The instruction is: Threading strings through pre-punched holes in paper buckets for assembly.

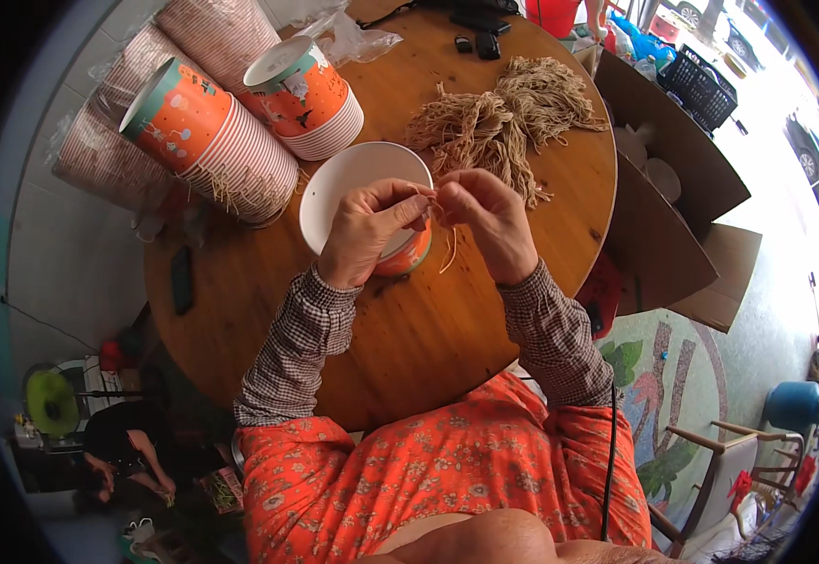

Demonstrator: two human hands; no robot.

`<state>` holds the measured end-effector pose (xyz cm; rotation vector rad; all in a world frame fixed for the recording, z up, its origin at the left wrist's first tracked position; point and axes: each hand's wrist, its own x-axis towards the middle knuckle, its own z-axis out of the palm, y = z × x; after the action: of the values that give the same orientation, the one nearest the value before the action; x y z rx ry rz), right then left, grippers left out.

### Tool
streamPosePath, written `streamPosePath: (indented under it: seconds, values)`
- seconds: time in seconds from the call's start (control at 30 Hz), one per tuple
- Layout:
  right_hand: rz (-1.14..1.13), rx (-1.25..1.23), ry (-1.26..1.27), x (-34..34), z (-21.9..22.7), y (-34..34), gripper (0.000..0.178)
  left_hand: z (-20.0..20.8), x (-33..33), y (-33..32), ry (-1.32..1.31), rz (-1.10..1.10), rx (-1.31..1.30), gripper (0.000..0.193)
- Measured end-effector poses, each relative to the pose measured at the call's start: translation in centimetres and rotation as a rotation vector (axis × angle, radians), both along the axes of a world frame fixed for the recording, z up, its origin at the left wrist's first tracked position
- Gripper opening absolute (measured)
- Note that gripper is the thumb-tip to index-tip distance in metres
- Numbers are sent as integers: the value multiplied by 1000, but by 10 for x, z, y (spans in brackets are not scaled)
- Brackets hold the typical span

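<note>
My left hand pinches a thin tan cord between thumb and fingertips. Close beside it, fingertips nearly touching, my right hand is closed on the same cord, and a loose end dangles below. Both hands are over the right rim of an orange paper bucket with a white inside, which stands on the table. The exact loop or knot between my fingers is too small to make out. A heap of tan cords lies just beyond my right hand.
Stacked orange-and-green paper buckets stand at the far left, some cords hanging on one stack. A dark phone lies on the round wooden table. Open cardboard boxes flank its right edge. Another person bends down at lower left.
</note>
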<state>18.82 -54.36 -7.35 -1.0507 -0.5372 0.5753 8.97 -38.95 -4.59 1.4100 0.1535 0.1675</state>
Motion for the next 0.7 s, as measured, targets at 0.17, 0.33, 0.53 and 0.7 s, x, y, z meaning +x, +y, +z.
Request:
streamPosePath:
  seconds: [0.17, 0.33, 0.53, 0.7]
  values:
    - [67, 12, -19, -9, -3, 2, 22, 8, -2, -9, -77, 49, 112, 16]
    - [101, 9, 40, -8, -6, 4, 19, 2, -2, -6, -119, 88, 132, 16]
    - [131, 36, 151, -7, -6, 1, 14, 4, -1, -9, -82, 111, 147, 18]
    - [58, 180, 87, -13, 1, 6, 12, 5, -2, -7, -112, 88, 243, 19]
